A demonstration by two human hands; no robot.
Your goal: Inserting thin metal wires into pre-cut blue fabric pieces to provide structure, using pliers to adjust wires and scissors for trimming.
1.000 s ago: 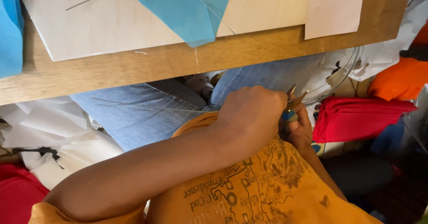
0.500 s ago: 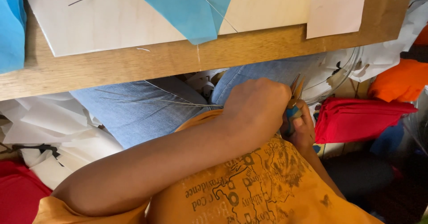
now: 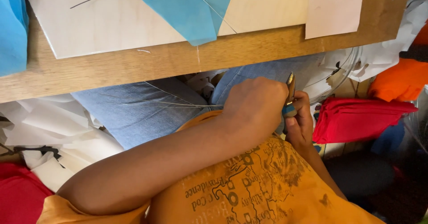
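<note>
Below the wooden table (image 3: pixel 133 68), my left hand (image 3: pixel 256 106) has slid rightward along the thin wires (image 3: pixel 178 103) it pinches over my lap, meeting my right hand (image 3: pixel 299 121), closed on the blue-handled pliers (image 3: pixel 290 92), now raised to the wire's end.

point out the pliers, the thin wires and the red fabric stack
pliers (image 3: pixel 290 86), head view, on the metal part above the blue handle.
thin wires (image 3: pixel 178 103), head view, mid-length over the jeans.
red fabric stack (image 3: pixel 356 119), head view, on its top fold.
</note>
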